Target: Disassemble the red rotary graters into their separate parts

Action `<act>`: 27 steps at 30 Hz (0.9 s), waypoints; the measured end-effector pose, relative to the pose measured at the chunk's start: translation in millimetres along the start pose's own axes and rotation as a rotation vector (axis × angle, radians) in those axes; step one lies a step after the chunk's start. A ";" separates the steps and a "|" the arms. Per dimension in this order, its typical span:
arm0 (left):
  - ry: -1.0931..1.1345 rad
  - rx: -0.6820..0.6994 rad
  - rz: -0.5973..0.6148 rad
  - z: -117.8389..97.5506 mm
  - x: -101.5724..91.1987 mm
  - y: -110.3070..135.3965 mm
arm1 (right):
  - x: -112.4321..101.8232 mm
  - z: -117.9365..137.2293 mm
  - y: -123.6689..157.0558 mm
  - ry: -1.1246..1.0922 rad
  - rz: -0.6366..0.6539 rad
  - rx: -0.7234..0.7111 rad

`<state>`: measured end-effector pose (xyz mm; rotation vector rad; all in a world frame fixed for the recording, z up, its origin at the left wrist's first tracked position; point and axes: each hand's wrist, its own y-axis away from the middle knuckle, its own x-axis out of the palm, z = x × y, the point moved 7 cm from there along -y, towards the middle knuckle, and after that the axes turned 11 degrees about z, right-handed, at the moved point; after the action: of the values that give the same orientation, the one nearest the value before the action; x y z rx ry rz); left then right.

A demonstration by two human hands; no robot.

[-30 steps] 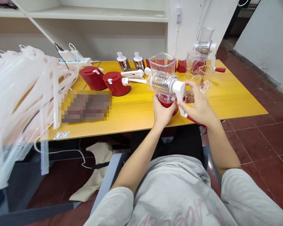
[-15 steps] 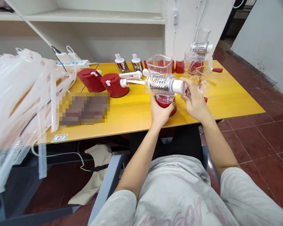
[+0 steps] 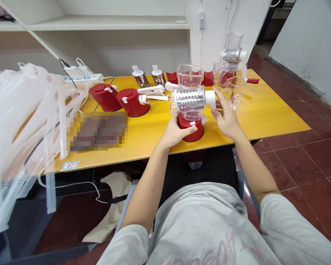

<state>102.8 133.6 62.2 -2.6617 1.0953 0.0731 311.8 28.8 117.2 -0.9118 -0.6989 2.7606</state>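
Grater (image 3: 189,99) stands upright on the table (image 3: 264,117), near the front edge, mid-frame. Clear hopper (image 3: 189,76) is at its 12 o'clock, steel drum (image 3: 189,99) lies crosswise in the middle, red base (image 3: 191,130) at 6. Left hand (image 3: 176,132) comes in from 8 o'clock, cupped against the base, fingertips on its small white tab, a steadying hold and not a hard squeeze. Right hand (image 3: 227,117) is at 4 o'clock, thumb and forefinger closed lightly on the white cap (image 3: 210,99) at the drum's 3 o'clock end. Likely light, stiff plastic, top-heavy on a narrow base, smooth and a bit slippery. The hopper looks thin and crackable and the drum holes are probably sharp, so base and cap are the safe places to hold. Two loose red bases (image 3: 132,102) sit at 9 o'clock, spare drums (image 3: 140,76) at 11, second grater (image 3: 233,55) at 1 with clear parts (image 3: 231,86) just beside it. Plastic strips (image 3: 22,121) blur the far-left view.
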 end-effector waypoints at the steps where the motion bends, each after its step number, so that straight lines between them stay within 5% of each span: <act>1: 0.015 0.000 0.005 1.8 -1.0 -0.5 | 0.0 -2.0 0.3 -0.014 -0.009 0.010; 11: -0.129 -0.006 -0.252 7.1 -23.5 -14.2 | -19.3 -4.0 3.5 -0.011 -0.123 -0.038; 20: -0.341 -0.052 -0.168 -8.4 -38.4 -39.4 | -69.5 6.7 15.5 0.033 -0.294 -0.104; 27: -0.348 -0.069 -0.241 -15.2 -87.7 -31.9 | -74.7 17.5 19.5 0.128 -0.293 -0.074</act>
<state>61.7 211.4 96.6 -2.6804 0.6704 0.5135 361.4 -16.0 159.5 -0.9085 -0.8426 2.4135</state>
